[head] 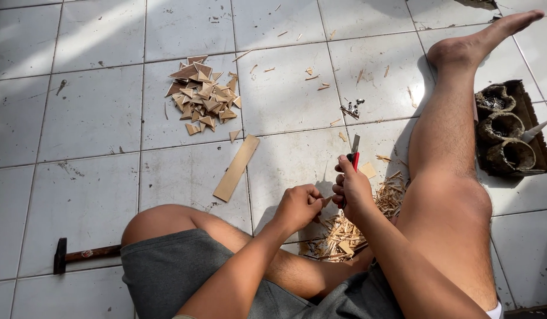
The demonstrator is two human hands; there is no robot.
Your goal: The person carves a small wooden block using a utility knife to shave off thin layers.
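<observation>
I sit on a white tiled floor with my legs spread. My right hand (351, 188) grips a red-handled utility knife (354, 155) with its blade pointing up and away. My left hand (299, 205) pinches a small piece of wood (326, 201) right beside the knife hand, the two hands touching. Under my hands lies a heap of thin wood shavings (344, 233). A flat wooden strip (236, 168) lies on the tiles ahead of my left knee. Farther off sits a pile of small triangular wood pieces (201, 95).
A hammer (84, 255) with a dark head lies at the left, near my left thigh. A dark moulded tray (512, 131) with round cups and a blade-like tool stands at the right of my outstretched leg. Small screws (353, 107) and scattered chips dot the tiles.
</observation>
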